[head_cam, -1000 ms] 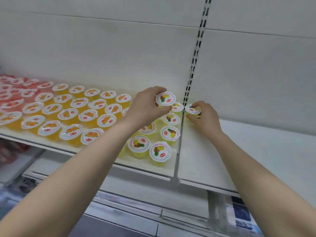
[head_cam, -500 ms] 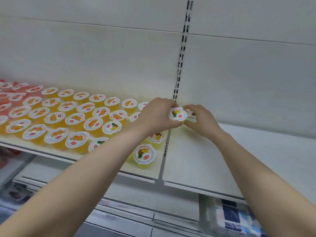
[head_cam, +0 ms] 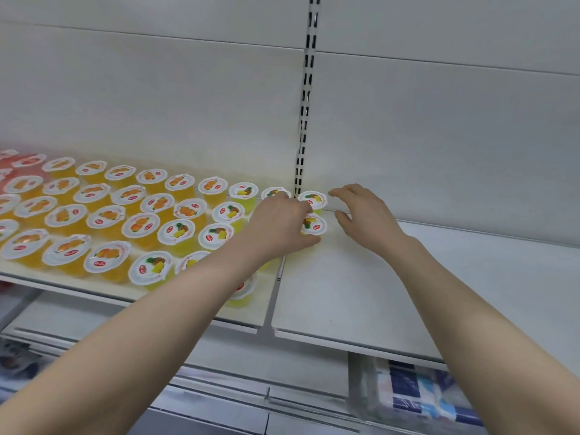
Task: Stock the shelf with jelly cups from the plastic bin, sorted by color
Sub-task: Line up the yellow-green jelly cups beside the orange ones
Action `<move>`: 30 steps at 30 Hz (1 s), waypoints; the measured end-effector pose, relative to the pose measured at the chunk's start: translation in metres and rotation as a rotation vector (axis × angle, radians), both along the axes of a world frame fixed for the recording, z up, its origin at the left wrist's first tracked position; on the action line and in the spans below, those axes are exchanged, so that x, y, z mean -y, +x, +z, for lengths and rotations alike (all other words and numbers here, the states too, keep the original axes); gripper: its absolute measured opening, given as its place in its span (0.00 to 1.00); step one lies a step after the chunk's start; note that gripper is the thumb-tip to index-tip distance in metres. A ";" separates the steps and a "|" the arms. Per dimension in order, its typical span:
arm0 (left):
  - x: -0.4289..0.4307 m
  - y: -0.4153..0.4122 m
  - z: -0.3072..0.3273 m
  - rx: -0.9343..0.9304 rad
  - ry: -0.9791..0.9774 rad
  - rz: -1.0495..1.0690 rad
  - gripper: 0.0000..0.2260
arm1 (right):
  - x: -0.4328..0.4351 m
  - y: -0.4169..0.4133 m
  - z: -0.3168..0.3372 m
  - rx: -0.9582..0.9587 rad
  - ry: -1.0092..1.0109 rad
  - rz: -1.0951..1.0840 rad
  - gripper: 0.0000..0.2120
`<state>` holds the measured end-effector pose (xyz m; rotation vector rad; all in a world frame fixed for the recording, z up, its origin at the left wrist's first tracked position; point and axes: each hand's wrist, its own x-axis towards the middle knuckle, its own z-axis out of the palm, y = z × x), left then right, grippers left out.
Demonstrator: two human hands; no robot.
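Two yellow pineapple jelly cups stand at the back left corner of the right shelf panel (head_cam: 408, 293). My left hand (head_cam: 279, 224) grips the nearer yellow cup (head_cam: 314, 226) between thumb and fingers as it rests on the shelf. The rear yellow cup (head_cam: 313, 199) stands free against the back wall. My right hand (head_cam: 361, 211) hovers just right of both cups, fingers spread, holding nothing. On the left shelf panel (head_cam: 251, 312) stand rows of orange cups (head_cam: 141, 222), several yellow cups (head_cam: 216, 235) beside them, and red cups (head_cam: 28, 160) at the far left. The plastic bin is out of view.
A slotted upright (head_cam: 306, 98) runs up the back wall between the two shelf panels. Below the shelf at the lower right lies a blue and white package (head_cam: 414, 390). My left forearm hides some yellow cups near the front edge.
My left hand has set its yellow cup down on the right panel in front of the rear one. My right hand has let go of the rear cup and drawn back to the right.
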<state>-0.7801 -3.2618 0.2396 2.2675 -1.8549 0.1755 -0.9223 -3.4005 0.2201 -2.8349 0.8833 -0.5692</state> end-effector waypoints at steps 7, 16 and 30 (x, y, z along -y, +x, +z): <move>-0.007 0.001 -0.003 0.035 -0.002 0.004 0.27 | -0.003 0.003 0.007 -0.021 -0.030 0.018 0.21; -0.038 0.023 0.025 -0.033 -0.205 0.051 0.25 | -0.024 0.017 0.042 0.001 -0.173 0.113 0.19; -0.220 0.122 0.040 0.242 -0.288 0.296 0.22 | -0.165 0.134 0.076 0.030 -0.367 0.451 0.20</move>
